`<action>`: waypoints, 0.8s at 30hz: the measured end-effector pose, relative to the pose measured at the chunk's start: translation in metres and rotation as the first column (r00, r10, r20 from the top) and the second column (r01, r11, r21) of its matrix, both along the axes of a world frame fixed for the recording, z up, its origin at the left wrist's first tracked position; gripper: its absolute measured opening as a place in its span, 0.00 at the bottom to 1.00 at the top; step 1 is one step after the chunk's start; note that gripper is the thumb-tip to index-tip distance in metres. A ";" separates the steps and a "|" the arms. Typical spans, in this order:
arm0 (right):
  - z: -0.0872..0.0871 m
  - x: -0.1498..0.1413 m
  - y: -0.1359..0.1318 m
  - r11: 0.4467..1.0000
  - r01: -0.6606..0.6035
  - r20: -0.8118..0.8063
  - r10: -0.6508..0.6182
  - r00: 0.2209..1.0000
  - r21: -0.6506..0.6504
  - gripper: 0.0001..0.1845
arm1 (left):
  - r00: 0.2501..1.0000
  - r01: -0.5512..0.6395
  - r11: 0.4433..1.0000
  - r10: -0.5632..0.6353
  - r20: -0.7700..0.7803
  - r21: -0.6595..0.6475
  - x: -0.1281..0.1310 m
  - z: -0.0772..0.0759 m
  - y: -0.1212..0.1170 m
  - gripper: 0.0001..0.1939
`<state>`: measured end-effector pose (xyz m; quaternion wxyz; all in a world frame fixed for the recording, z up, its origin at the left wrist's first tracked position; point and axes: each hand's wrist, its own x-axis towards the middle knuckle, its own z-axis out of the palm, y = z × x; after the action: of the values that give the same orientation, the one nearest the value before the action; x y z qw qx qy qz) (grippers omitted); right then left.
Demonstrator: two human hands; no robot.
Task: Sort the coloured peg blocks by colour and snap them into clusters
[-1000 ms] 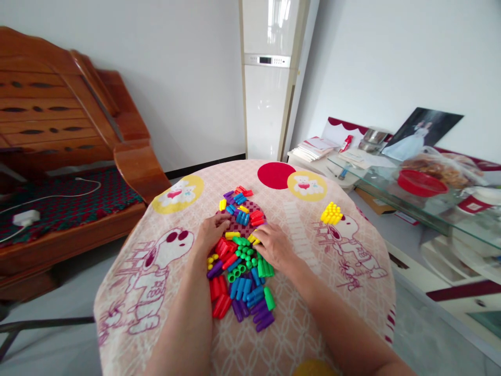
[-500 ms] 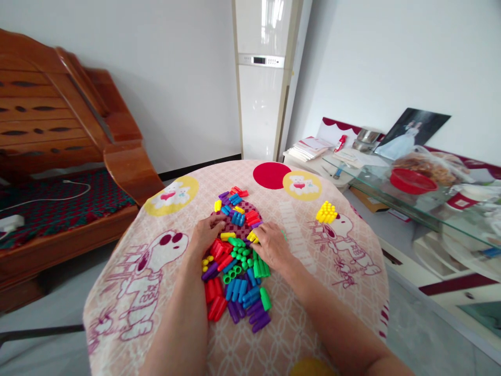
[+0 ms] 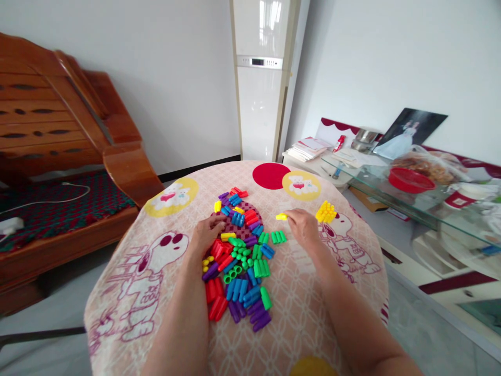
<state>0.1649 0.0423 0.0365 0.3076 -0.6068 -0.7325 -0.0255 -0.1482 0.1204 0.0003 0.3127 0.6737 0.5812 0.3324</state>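
My right hand [image 3: 304, 228] is above the right part of the table, its fingertips pinching a small yellow plastic block [image 3: 281, 216], which looks like a few rounded pegs joined side by side. Just right of that hand lies a cluster of the same yellow blocks [image 3: 326, 212]. My left hand [image 3: 206, 235] rests at the left edge of a loose pile, fingers partly bent and apart, with nothing visible in them. The pile holds green blocks [image 3: 261, 268], red blocks [image 3: 217, 308], blue blocks [image 3: 237, 289] and purple blocks [image 3: 259, 316]. A single yellow block [image 3: 227, 237] lies close to my left fingers.
A patterned cloth [image 3: 164, 324] covers the round table. At the left stands a wooden bench [image 3: 125, 162]. To the right, a glass-topped stand [image 3: 364, 183] carries papers, a red bowl [image 3: 410, 180], a cup [image 3: 464, 196] and a photo. A tall white appliance [image 3: 260, 109] stands behind.
My right hand has moved right, away from the pile, carrying the yellow block. Green, blue and purple blocks it covered now show. My left hand stays in place.
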 end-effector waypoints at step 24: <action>0.027 0.121 0.050 0.915 0.238 0.535 -0.030 0.845 -0.325 0.20 | 1.000 0.005 1.000 -0.005 0.030 -0.010 -0.001 -0.002 0.001 0.22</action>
<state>0.2858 0.0928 0.0638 -0.0271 -0.6755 -0.7337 -0.0680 -0.1491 0.1215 -0.0018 0.3256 0.6686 0.5764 0.3386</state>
